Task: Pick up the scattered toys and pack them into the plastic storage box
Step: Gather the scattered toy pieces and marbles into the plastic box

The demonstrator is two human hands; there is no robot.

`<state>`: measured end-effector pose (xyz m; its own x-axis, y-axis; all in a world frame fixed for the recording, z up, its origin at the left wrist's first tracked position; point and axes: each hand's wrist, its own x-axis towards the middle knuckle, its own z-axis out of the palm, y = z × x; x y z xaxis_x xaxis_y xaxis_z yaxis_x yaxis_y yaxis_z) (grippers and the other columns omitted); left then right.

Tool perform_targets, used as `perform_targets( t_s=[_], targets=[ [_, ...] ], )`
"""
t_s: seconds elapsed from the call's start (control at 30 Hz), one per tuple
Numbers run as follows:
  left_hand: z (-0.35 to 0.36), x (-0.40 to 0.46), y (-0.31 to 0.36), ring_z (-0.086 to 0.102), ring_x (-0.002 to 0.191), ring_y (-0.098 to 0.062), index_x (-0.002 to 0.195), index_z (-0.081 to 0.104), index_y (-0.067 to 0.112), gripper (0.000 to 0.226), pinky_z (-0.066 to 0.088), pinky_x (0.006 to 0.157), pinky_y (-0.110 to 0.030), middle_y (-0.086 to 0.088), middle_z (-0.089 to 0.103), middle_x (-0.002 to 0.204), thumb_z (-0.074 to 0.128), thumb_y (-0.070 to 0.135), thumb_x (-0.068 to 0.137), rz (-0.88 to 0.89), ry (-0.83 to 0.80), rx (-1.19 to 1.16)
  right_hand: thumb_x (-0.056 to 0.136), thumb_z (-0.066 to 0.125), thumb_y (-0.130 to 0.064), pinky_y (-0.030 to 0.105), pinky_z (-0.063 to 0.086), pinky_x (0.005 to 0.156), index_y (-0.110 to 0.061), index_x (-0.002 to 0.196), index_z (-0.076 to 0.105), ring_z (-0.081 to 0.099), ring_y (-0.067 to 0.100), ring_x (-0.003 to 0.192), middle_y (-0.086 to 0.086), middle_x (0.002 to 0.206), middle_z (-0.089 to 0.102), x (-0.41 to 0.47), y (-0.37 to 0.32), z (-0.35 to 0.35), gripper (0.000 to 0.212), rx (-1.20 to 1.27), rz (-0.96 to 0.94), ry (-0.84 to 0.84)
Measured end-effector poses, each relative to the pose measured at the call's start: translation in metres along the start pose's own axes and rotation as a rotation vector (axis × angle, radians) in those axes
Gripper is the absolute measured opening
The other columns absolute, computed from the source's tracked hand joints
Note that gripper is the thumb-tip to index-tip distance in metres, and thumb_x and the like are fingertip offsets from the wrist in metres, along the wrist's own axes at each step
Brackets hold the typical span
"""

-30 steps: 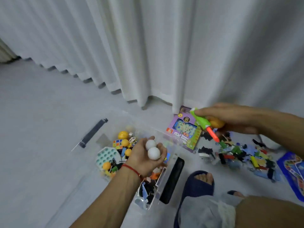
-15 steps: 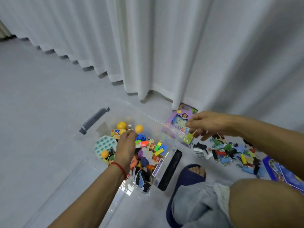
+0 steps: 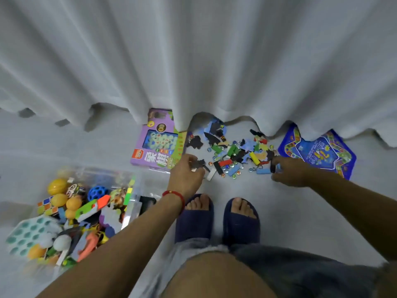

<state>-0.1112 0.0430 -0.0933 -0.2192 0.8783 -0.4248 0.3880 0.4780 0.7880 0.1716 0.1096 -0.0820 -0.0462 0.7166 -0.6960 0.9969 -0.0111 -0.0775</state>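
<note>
We judge the job well along: the clear plastic storage box [image 3: 137,208] at our left already holds balls, a cube puzzle and foam shapes. Still on the floor by the curtain [image 3: 193,61] lie the small pieces [image 3: 234,155], the purple game box [image 3: 159,145] and the blue game board [image 3: 318,151]. Our left hand [image 3: 185,174] curls around dark pieces, and our right hand [image 3: 287,171] pinches something small.

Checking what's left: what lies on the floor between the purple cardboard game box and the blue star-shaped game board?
In the head view, scattered small toy pieces lie between purple cardboard game box and blue star-shaped game board.
</note>
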Motion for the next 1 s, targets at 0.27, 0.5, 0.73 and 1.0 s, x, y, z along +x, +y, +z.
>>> perform_targets(
  t_s=[0.27, 0.5, 0.73, 1.0],
  targets=[
    [0.072, 0.110, -0.038, 0.059, 0.107, -0.029, 0.132, 0.050, 0.017, 0.053, 0.051, 0.091, -0.037, -0.015, 0.056, 0.129, 0.069, 0.031, 0.085, 0.087, -0.068, 0.452, 0.079, 0.070, -0.057, 0.059, 0.030, 0.113, -0.033, 0.155, 0.011, 0.012, 0.037, 0.149, 0.008, 0.163, 0.009, 0.101, 0.023, 0.070, 0.100, 0.039, -0.086, 0.196],
    [0.101, 0.186, -0.030, 0.034, 0.127, -0.042, 0.139, 0.036, 0.037, 0.081, 0.046, 0.091, -0.051, -0.011, 0.028, 0.146, 0.070, 0.063, 0.071, 0.150, 0.122, 0.710, 0.068, 0.074, -0.068, 0.074, 0.024, 0.107, -0.043, 0.154, 0.007, -0.003, 0.048, 0.146, 0.009, 0.164, -0.005, 0.175, 0.003, 0.065, 0.112, 0.076, -0.138, 0.304],
    [0.127, 0.213, -0.028, 0.029, 0.131, -0.037, 0.141, 0.041, 0.039, 0.080, 0.043, 0.101, -0.045, -0.009, 0.036, 0.144, 0.070, 0.066, 0.072, 0.177, 0.072, 0.703, 0.078, 0.075, -0.051, 0.060, 0.031, 0.104, -0.037, 0.150, 0.032, 0.016, 0.039, 0.143, 0.003, 0.163, 0.012, 0.189, -0.009, 0.061, 0.085, 0.034, -0.166, 0.383],
    [0.124, 0.226, -0.037, 0.046, 0.117, -0.033, 0.121, 0.063, 0.032, 0.049, 0.029, 0.084, -0.023, -0.008, 0.050, 0.127, 0.080, 0.035, 0.075, 0.321, 0.116, 0.635, 0.078, 0.074, -0.025, 0.049, 0.044, 0.091, -0.021, 0.139, 0.050, 0.034, 0.039, 0.128, 0.011, 0.146, 0.040, 0.192, -0.012, 0.063, 0.066, 0.002, -0.280, 0.493]
  ],
)
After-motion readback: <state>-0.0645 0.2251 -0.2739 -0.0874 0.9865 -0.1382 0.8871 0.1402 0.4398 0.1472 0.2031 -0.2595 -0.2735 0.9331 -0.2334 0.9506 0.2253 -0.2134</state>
